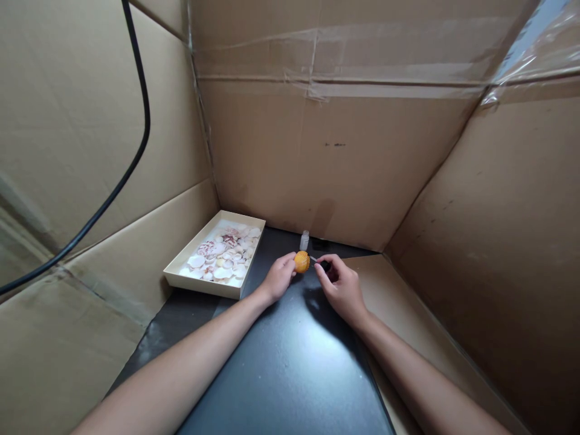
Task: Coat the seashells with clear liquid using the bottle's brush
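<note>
My left hand (pixel 277 279) pinches an orange shell (pixel 301 261) between thumb and fingertips, holding it just above the dark desk (pixel 290 362). From that hand the shell sits at about two o'clock, right at the fingertips.

My right hand (pixel 341 287) is closed narrowly around a small brush with a black cap (pixel 324 265); the thin brush stem points toward nine o'clock and its tip touches, or very nearly touches, the right edge of the shell. I cannot tell which. The stem lies roughly level, running left to right, so the two hands meet tip to tip across the shell, both equally close to it.

Just beyond the shell, at twelve o'clock, stands a small clear bottle (pixel 304 240), upright and apart from both hands.

Further out at ten o'clock from the left hand lies a shallow cream tray (pixel 203 285) filled with pale shells (pixel 222 257). Cardboard walls (pixel 344 163) enclose the desk, and a black cable (pixel 136 145) hangs across the left wall.
</note>
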Action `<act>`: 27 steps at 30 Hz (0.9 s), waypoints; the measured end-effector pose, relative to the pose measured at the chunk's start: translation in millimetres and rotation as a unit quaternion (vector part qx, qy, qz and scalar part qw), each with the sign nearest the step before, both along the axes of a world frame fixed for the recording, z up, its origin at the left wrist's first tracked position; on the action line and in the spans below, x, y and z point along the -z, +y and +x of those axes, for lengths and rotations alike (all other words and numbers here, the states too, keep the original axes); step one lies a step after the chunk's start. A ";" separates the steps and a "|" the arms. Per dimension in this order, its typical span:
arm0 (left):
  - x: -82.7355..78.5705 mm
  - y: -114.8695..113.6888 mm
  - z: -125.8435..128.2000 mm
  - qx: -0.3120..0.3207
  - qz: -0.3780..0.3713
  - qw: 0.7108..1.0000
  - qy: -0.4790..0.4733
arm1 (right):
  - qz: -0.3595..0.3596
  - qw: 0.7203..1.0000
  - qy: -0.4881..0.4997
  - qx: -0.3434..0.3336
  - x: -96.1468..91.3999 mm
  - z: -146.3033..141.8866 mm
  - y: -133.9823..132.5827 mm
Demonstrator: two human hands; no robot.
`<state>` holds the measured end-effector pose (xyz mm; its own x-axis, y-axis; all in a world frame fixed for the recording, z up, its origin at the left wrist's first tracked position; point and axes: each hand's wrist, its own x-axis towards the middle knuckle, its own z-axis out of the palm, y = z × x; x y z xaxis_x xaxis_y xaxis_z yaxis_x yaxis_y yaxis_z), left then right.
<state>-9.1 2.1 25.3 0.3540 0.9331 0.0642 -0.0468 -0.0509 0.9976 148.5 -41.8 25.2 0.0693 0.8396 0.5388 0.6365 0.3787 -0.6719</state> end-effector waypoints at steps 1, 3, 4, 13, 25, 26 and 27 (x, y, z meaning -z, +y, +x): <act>-0.6 -0.5 0.1 0.002 0.003 1.000 -0.002 | -0.004 1.000 0.000 -0.007 0.0 -0.1 -0.5; -1.1 -1.0 0.2 0.003 0.006 1.000 -0.004 | -0.010 1.000 0.002 -0.028 -0.2 0.0 -1.8; -1.1 -1.0 0.2 0.002 0.007 1.000 -0.004 | -0.012 0.999 0.003 -0.040 -0.3 0.1 -2.6; 0.7 1.5 0.5 -0.005 0.006 1.000 0.008 | 0.002 1.000 0.013 0.012 -2.1 0.7 -1.9; -0.2 -0.6 0.8 0.001 -0.013 1.000 -0.019 | -0.013 1.000 0.000 0.008 0.5 2.2 0.6; -0.8 -0.9 0.9 0.000 -0.016 1.000 -0.020 | -0.013 1.000 -0.003 0.028 0.7 2.6 1.7; -1.3 -1.2 1.0 -0.001 -0.018 1.000 -0.020 | -0.013 0.999 -0.005 0.040 0.9 2.9 2.5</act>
<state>-8.1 0.9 26.6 0.3497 0.9358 0.0445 -0.0860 -0.0152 0.9962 151.4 -39.3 24.2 0.1312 0.8452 0.5181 0.6715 0.3087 -0.6736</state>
